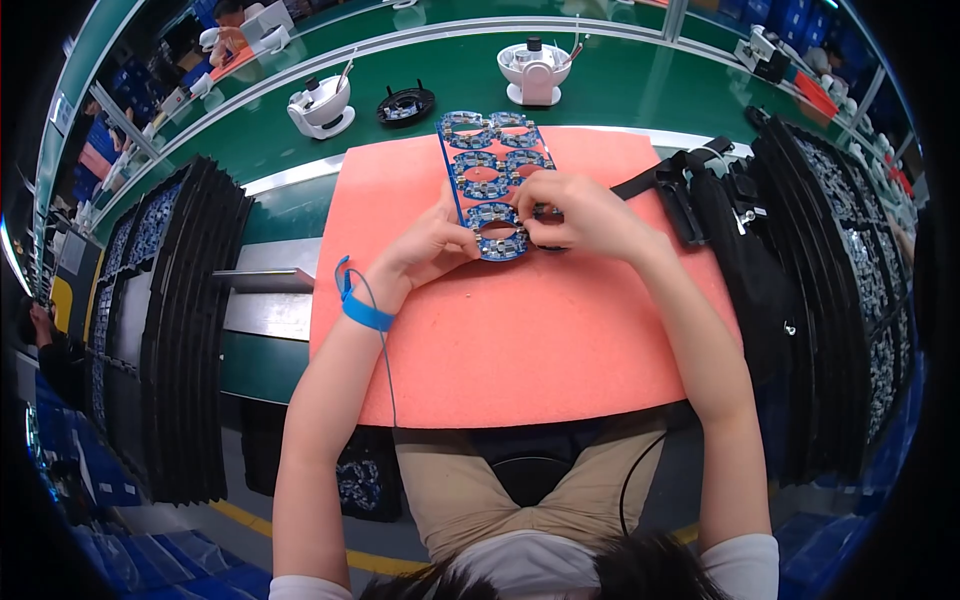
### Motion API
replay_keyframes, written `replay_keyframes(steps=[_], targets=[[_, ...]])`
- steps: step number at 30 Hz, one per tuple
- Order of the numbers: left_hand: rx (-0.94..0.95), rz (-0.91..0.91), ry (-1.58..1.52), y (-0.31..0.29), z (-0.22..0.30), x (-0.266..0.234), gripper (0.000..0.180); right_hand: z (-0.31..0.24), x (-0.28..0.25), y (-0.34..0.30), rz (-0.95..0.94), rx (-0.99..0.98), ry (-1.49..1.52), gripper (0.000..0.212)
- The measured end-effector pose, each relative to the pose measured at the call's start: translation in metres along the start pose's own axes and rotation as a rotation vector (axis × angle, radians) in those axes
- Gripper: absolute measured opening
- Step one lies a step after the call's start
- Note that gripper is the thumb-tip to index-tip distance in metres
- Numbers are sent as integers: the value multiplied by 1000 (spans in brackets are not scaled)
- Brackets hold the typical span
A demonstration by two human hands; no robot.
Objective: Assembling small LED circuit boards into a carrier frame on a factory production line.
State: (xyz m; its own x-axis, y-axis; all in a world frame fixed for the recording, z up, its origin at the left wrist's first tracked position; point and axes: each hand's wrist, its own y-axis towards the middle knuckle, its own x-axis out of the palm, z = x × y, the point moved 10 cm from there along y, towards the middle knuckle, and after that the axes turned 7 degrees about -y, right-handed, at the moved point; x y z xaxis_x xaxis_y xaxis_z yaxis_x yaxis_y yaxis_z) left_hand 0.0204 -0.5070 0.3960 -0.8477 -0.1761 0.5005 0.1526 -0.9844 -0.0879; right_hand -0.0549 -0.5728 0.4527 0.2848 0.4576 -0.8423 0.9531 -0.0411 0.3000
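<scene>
Both forearms reach in from the mat's near side, elbows wide apart, and converge over its far half. The left hand (435,245) is turned inward with its thumb lying on the near left part of a circuit board panel (497,165) and its fingers along the left side, partly hidden; it grips the panel there. A blue wrist strap (368,312) with a thin cord circles that wrist. The right hand (578,215) arches over the near right corner, knuckles raised, thumb and curled fingers drawn close together in a narrow pinch on the panel's ring there, which they partly cover.

The panel is held over the pink mat (560,340), around the middle of the mat's far edge, its far end reaching past that edge toward the green table (640,90). I cannot tell whether its underside touches the mat. It is blue, with ring-shaped boards in two columns and three rows, crowded with small silver, white and black components. Pink shows through several ring openings, and a narrow blue strip runs down the left side. The far rings lie uncovered; the near right one is mostly masked by fingers.
</scene>
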Motion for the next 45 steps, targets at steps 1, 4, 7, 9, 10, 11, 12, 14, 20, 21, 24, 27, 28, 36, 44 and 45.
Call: replay_keyframes(steps=[1, 4, 7, 9, 10, 11, 12, 14, 20, 21, 24, 27, 28, 36, 44, 45], targets=[[-5, -18, -16, 1, -1, 1, 99, 4, -1, 0, -2, 25, 81, 11], [1, -53, -27, 2, -2, 3, 98, 13, -7, -1, -31, 53, 196, 11], [16, -76, -12, 4, -1, 6, 98, 14, -16, -6, -15, -4, 38, 13], [20, -78, -1, 4, 0, 7, 98, 14, -16, -7, -27, -22, 23, 15], [19, -69, -2, 3, 0, 6, 98, 15, -16, -7, -28, -22, 23, 15], [17, -60, -2, 3, 0, 6, 98, 13, -16, -8, -15, -48, -19, 15], [18, -60, -3, 3, 0, 6, 98, 11, -16, -8, -3, -73, -61, 15], [27, -35, -16, 3, 1, 6, 97, 14, -14, -7, 9, -66, -97, 14], [3, -14, -16, 3, 0, 3, 95, 20, -13, -5, 19, 23, -194, 12], [4, -14, -15, 2, 1, 4, 95, 22, -13, -5, 16, 61, -208, 12], [-12, -35, -18, 2, 0, 8, 100, 22, -14, -6, 13, 14, -185, 12], [10, -47, -55, 1, 0, 7, 100, 38, -18, -7, 24, 162, 57, 12], [3, -13, -28, 1, 0, 4, 99, 40, -19, -8, 26, 165, 54, 12], [98, 80, -94, 6, 3, -21, 91, 21, -9, -9, 39, -66, -132, 23], [101, 106, -21, 1, 8, -15, 99, 28, -6, -6, 15, 0, -160, 23], [98, 110, -19, 1, 8, -16, 99, 33, -6, -6, 30, 12, -100, 21]])
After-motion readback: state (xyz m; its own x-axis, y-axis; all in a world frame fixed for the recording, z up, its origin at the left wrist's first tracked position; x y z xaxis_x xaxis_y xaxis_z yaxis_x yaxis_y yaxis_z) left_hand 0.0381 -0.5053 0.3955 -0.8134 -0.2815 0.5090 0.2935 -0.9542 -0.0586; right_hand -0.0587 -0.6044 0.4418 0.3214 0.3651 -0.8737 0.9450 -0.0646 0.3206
